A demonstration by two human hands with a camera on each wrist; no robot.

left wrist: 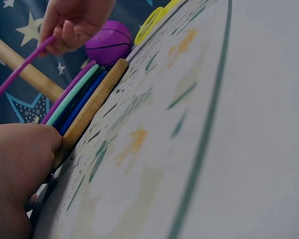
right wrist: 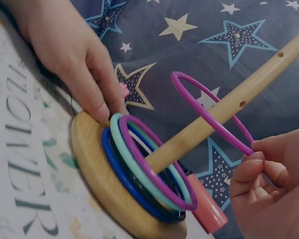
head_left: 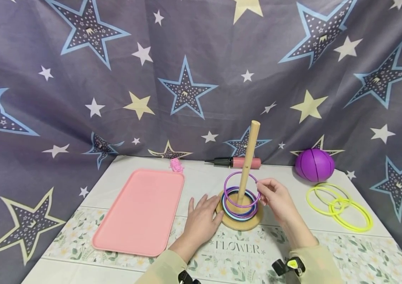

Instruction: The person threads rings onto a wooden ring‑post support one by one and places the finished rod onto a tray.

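Note:
My right hand (head_left: pixel 275 197) pinches a purple ring (right wrist: pixel 189 99) between thumb and fingertips at its right side. The ring is tilted around the upright wooden post (right wrist: pixel 269 62), above the rings at its foot. A stack lies there around the post: a purple ring (right wrist: pixel 162 186), a mint ring (right wrist: pixel 120 142), dark rings and a blue ring (right wrist: pixel 111 158). Beneath them is the round wooden base (head_left: pixel 238 225). My left hand (head_left: pixel 202 219) rests at the base's left edge, fingers mostly straight, with thumb and index finger touching the rim.
A pink tray (head_left: pixel 138 213) lies left, with a small pink toy (head_left: pixel 176 165) behind it. A red and black hand pump (head_left: pixel 245 162) lies behind the post. To the right are a purple ball (head_left: pixel 314 165) and several yellow rings (head_left: pixel 358 227). A star-patterned curtain (head_left: pixel 201 51) hangs behind.

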